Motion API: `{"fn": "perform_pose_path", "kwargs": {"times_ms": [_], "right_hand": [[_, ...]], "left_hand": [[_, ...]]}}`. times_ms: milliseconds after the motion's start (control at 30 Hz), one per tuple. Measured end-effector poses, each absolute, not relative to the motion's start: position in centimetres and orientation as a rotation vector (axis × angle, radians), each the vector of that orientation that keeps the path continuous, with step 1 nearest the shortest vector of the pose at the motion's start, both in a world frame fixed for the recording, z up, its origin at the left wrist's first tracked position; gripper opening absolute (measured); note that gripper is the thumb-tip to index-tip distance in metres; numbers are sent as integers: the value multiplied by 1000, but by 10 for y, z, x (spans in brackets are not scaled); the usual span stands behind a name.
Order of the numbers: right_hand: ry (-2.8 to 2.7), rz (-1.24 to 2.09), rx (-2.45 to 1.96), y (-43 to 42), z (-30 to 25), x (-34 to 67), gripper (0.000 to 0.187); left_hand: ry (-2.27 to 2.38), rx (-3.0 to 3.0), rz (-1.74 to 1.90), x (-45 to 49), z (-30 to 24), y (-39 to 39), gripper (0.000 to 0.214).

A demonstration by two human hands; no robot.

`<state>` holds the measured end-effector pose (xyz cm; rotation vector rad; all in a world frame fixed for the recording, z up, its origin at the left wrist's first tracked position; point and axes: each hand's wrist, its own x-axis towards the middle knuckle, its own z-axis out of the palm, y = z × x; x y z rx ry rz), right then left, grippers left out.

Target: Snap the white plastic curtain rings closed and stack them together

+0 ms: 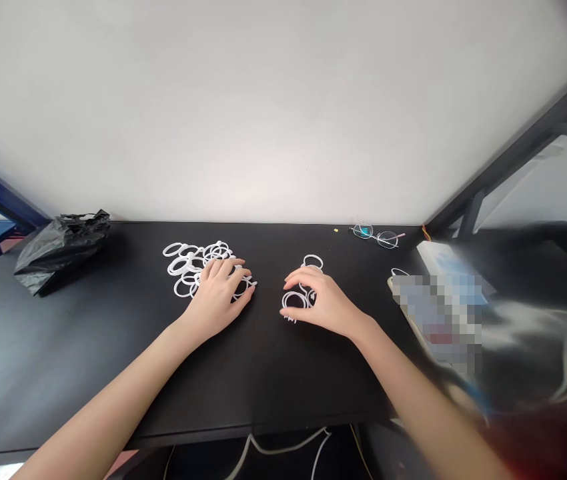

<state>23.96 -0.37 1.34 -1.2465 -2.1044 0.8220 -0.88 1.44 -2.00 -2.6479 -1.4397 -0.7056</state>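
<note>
Head view: two hands are reaching over one black table (253, 373), where two heaps of white rings are lying, too tangled to count. The left hand (218, 287) is covering the larger heap (191, 257); whether its fingers are grasping any, I cannot tell. The right hand (331, 300) is curving, thumb and fingertips apart, around the smaller heap (294, 293). One bag (63, 247) is resting leftward.

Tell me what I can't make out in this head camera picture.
In the head view:
White ring pile: partly covered by the left hand, count unclear.
Smaller ring group: partly behind the right hand.
Black bag: contents hidden by its plastic.
Pixelated object: surface detail masked by mosaic.
White cable: blurred near the right edge.
Left forearm and right forearm: cut off by the bottom edge.
</note>
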Motion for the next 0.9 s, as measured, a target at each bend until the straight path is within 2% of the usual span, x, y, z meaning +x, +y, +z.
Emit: {"fn": "perform_pose_path", "kwargs": {"times_ms": [67,533,733,900], "right_hand": [[-2200,877,-1292,-3,14,242,31],[-2138,800,-1203,-4,5,235,20],[-2227,954,-1165,-5,9,237,33],[-2249,980,-1137,-7,8,234,35]], "left_hand": [[-1430,-2661,-723,-8,-20,13,21],[-1191,-2880,-836,4,-12,2,15],[-1059,-3056,-822,9,-11,-4,13],[-947,-3128,-819,16,-10,-9,17]]}}
